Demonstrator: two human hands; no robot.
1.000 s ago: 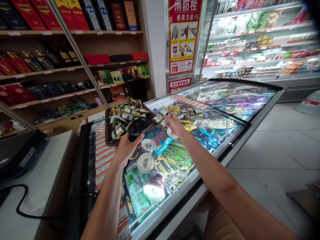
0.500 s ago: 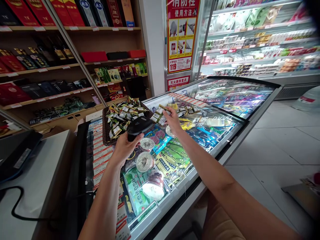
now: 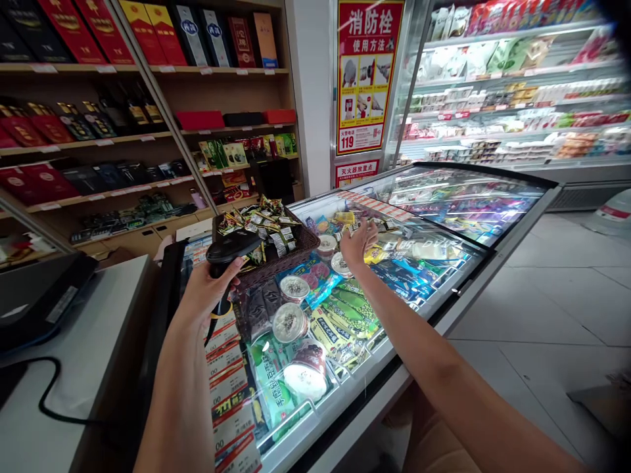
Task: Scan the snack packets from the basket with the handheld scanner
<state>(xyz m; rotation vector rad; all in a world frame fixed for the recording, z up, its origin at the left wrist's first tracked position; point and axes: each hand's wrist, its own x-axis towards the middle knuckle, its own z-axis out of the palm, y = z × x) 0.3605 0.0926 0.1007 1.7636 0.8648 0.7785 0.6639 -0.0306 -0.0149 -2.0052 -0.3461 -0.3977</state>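
Note:
My left hand [image 3: 210,289] is closed round the handle of a black barcode scanner [image 3: 231,248], whose head overlaps the near left side of a brown woven basket [image 3: 290,257]. Small snack packets [image 3: 269,220], gold, green and white, are heaped in the basket. To the right, my right hand [image 3: 359,243] reaches over the glass lid of a chest freezer, its fingers apart and bent downward. A few similar loose packets [image 3: 387,225] lie on the glass beside and partly under that hand. Its fingertips are partly hidden, and no packet shows in its grasp.
Below the glass are ice-cream cups [image 3: 290,322] and bright ice-cream packs [image 3: 345,309]. At left stands a white counter [image 3: 98,368] with a black device [image 3: 44,289] and cable. Shelves of boxed bottles [image 3: 148,98] rise behind; a lit chiller [image 3: 503,85] stands at back right.
The packet that my right hand held is gone from it, and that hand has moved right to the loose packets. My left hand and the scanner have shifted left.

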